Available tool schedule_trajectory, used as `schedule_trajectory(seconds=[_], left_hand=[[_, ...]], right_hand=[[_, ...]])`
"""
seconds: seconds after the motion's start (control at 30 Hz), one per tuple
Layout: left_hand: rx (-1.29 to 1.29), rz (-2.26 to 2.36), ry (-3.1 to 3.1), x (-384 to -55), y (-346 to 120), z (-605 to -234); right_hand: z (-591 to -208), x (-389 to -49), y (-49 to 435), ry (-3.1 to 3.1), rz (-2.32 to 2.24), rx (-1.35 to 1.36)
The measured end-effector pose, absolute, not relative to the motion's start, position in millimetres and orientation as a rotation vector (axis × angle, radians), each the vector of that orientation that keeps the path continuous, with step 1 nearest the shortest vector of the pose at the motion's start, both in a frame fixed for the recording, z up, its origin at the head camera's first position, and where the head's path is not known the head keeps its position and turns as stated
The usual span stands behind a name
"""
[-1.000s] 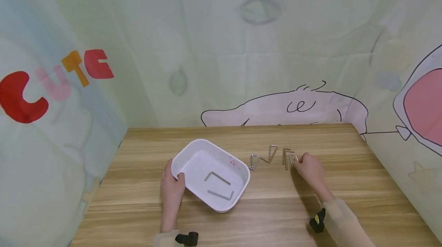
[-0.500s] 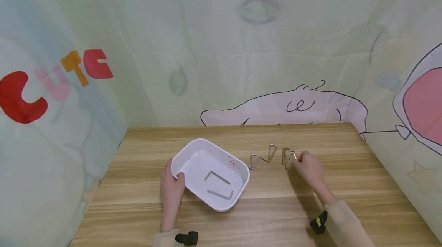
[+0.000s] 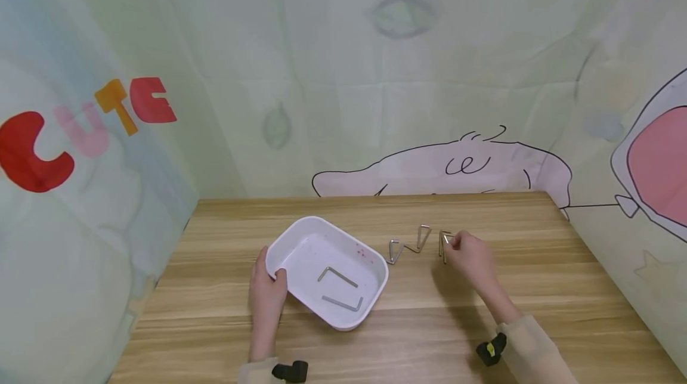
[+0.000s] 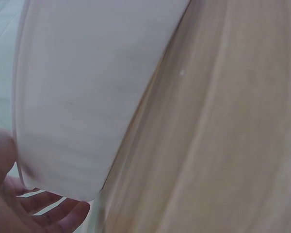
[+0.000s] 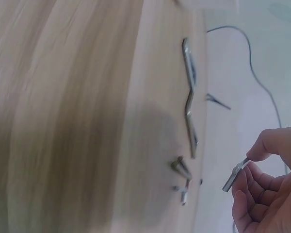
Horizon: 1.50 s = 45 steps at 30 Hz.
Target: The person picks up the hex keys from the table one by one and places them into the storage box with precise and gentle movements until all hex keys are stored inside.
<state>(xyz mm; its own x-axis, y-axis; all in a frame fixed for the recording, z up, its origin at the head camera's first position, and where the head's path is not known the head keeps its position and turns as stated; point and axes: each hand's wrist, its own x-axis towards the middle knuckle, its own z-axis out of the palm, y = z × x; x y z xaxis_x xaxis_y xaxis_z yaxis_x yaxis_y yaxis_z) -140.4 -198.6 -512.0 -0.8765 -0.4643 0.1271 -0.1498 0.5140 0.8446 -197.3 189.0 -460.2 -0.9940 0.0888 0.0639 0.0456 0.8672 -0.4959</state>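
Observation:
My left hand [image 3: 268, 288] grips the near left rim of a white plastic basin [image 3: 300, 232], thumb over the edge and fingers outside. In the left wrist view, those fingers [image 4: 63, 213] curl at the wall's corner. Two L-shaped hex keys lie in the basin, a darker hex key [image 3: 342, 276] and a grey hex key [image 3: 343, 304]. My right hand [image 3: 473, 259] pinches a small, shiny hex key [image 5: 236, 174] between thumb and fingers, above the table. Right beside it lie nested hex keys [image 3: 441, 244], partly covered by the hand in the head view.
More hex keys [image 3: 394, 251] lie in a zigzag between the basin and my right hand. The wooden table [image 3: 408, 336] meets printed fabric walls [image 3: 349, 104] at the back and sides. Small black cameras [image 3: 491, 349] sit on both wrists.
My right hand has lifted the small hex key off the table and shifted slightly left, over the nested keys. My left hand and the basin have stayed put.

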Motion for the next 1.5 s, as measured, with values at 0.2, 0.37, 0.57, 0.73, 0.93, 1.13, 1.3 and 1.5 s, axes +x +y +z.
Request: schedule_trajectory(seconds=[0.2,0.37,0.57,0.73,0.93,1.13,1.3,1.5], left_hand=[[0.516,-1.307,-2.417,-140,-199,-513],[0.516,-1.299,-2.414,-140,-199,-514],[0.518,-1.298,-2.424,-140,-199,-514],[0.525,-1.305,-2.431,-140,-199,-513],[0.517,-1.299,-2.429,-140,-198,-512],[0.512,-1.309,-2.431,-139,-198,-511],[0.518,-1.311,-2.435,-140,-198,-511],[0.506,-1.336,-2.422,-140,-198,-510]], right_hand=[[-449,-191,174,-2.932,0.863,-0.049],[-441,-186,162,-2.898,0.875,0.013],[-435,-180,147,-2.856,0.886,0.083],[-439,-175,133,-2.82,0.936,0.147],[-445,-170,116,-2.848,1.008,0.171],[-445,-163,104,-2.829,1.066,0.206],[-446,-159,95,-2.803,1.048,0.314],[-448,-157,86,-2.773,1.026,0.5]])
